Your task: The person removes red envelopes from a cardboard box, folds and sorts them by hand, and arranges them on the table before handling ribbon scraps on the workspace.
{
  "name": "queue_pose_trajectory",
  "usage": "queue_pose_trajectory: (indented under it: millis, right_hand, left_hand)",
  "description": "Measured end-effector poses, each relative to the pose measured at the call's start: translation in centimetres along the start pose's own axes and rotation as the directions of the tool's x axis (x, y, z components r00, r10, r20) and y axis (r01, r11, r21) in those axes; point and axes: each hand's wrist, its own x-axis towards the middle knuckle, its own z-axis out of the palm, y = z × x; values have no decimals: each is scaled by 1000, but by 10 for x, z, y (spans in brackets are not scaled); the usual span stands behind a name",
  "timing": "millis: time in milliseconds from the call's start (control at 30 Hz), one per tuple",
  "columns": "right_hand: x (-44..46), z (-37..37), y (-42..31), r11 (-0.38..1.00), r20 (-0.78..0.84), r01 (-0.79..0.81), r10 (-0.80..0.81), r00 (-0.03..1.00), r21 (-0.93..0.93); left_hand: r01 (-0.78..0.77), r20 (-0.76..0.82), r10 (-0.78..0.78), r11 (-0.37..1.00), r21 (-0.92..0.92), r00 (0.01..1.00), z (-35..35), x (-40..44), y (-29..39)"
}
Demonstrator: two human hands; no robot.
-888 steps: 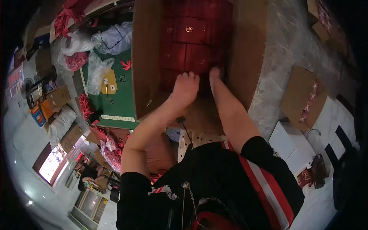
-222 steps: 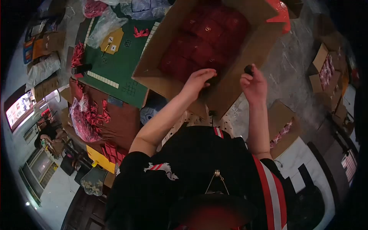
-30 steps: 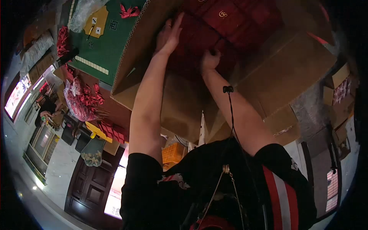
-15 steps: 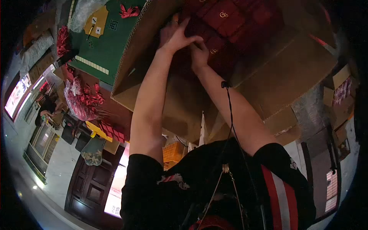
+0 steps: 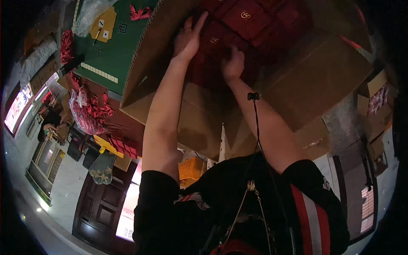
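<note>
Near the carton's (image 5: 323, 78) left wall, a red box (image 5: 214, 41) lies between the splayed, unclenched left hand (image 5: 187, 42) and the right hand (image 5: 233, 64), whose grasp cannot be told.

Dark-red, block-shaped packages (image 5: 248, 24), some showing a curly gold emblem face-up, lie packed side by side inside a large, open-topped brown corrugated cardboard carton (image 5: 314, 83).

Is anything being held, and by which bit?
I can't tell: the left grip and right grip are by a red package, but it's too dark there.
</note>
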Motion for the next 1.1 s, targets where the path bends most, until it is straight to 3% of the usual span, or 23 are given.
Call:
queue_pose_trajectory:
  millis: [33,67,133,167,233,300,367,467,500,567,600,633,667,700,733,767,800,867,900,967,1000,1033,1100]
  right_hand:
    - [3,-7,3,821,218,441,-385,897,-362]
    - [7,-10,3,820,223,442,-385,896,-362]
    - [22,-17,-7,535,548,657,-374,748,-531]
    - [31,-17,-6,531,550,660,-377,745,-531]
    - [51,-14,1,281,603,810,-553,575,-515]
    - [70,-10,0,329,590,792,-535,605,-515]
    - [82,0,-4,386,578,768,-507,640,-511]
    - [84,24,-15,428,729,813,-393,561,-395]
    - [75,32,-15,546,556,783,-567,608,-299]
    - [46,-2,-36,555,300,824,-772,560,-111]
    - [30,-15,-32,556,296,823,-772,562,-111]
    - [20,-28,-27,784,203,619,-601,773,-39]
    - [14,-36,-22,932,134,358,-363,922,58]
    - [6,-38,-15,934,129,355,-358,925,53]
    - [-1,-35,0,982,60,31,-42,997,184]
    - [-3,-30,11,903,36,-275,279,960,331]
    - [-2,-22,19,903,31,-268,274,961,335]
    - [1,-5,29,953,42,-73,64,997,294]
    - [3,1,19,952,50,-75,63,997,296]
    - [16,12,-6,931,27,-311,312,950,193]
    - [43,32,3,929,26,-313,314,949,196]
    - [78,64,24,856,26,-516,515,857,45]
    - [78,66,27,718,-2,-688,692,722,-104]
  left_hand:
    - [61,78,-57,997,-55,995,-4,3,2]
    - [95,117,-85,992,-82,989,-7,3,5]
    - [103,124,-93,992,-78,988,-10,3,10]
    - [77,93,-72,996,-50,993,-12,3,11]
    - [14,9,-13,998,-55,1000,0,-1,5]
    - [-49,-82,45,998,-50,996,4,-1,1]
    - [41,24,-39,995,-90,999,-3,-2,4]
    - [71,21,-70,994,-78,997,-2,-3,0]
    - [72,23,-70,994,-78,997,0,-3,-2]
    - [21,-51,-23,998,-56,998,2,-1,-7]
    - [16,-52,-19,998,-54,998,1,-1,-8]
    - [35,-35,-37,997,-65,999,0,0,-7]
    - [54,-15,-56,995,-79,998,1,0,-6]
    - [49,-13,-50,995,-85,999,4,-1,-6]
    - [38,-23,-41,995,-95,999,6,0,-6]
    - [29,-37,-33,994,-101,999,8,3,-6]
    - [25,-45,-29,995,-101,999,5,5,-4]
    - [72,-4,-73,994,-80,997,1,0,-1]
    - [78,-1,-79,994,-75,997,1,0,-2]
    - [136,68,-130,986,-95,989,-1,0,1]
    - [154,91,-145,983,-100,985,-4,1,3]
    - [166,148,-150,981,-103,978,-13,1,8]
    - [180,209,-156,978,-102,966,-13,-1,8]
